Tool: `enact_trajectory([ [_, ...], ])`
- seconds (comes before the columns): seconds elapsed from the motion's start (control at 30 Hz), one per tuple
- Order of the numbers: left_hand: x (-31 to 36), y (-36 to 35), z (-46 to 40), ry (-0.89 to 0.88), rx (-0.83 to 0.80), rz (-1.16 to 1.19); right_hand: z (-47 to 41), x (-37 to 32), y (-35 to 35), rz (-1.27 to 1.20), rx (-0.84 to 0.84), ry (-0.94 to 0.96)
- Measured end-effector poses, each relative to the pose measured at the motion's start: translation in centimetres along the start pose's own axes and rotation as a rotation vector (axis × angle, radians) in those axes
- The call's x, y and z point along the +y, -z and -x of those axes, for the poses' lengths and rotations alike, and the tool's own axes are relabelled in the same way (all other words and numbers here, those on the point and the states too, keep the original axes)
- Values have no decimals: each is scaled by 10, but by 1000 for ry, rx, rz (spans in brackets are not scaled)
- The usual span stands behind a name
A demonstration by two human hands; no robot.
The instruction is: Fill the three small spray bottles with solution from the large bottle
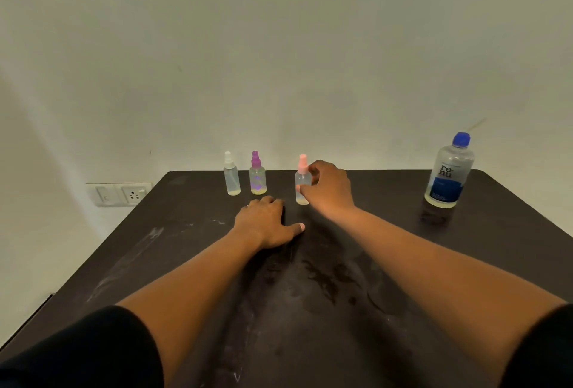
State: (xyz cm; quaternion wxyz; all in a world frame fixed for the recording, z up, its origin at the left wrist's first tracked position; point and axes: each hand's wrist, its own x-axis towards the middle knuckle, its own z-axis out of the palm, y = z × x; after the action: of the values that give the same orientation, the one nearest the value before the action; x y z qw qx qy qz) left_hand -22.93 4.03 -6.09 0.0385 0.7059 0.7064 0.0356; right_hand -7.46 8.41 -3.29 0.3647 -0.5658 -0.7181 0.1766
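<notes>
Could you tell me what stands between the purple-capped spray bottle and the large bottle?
In the head view, the pink-capped spray bottle, gripped by the right hand; beyond it the table is bare.

I see a dark table (403, 263), its top scuffed with pale streaks and wet patches near the middle. At its far edge stand a white-capped spray bottle (231, 177), a purple-capped one (257, 176) just beside it, a pink-capped one (302, 182) apart to the right. Large blue-capped solution bottle (449, 172) at far right. Left hand (263, 223) rests on the top.
</notes>
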Motion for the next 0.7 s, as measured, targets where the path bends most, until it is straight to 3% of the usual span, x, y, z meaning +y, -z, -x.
enact_trajectory([
  [0.7,-8,-3,-13,-65,65,-163,-56,7,-59,-74,25,-59],
])
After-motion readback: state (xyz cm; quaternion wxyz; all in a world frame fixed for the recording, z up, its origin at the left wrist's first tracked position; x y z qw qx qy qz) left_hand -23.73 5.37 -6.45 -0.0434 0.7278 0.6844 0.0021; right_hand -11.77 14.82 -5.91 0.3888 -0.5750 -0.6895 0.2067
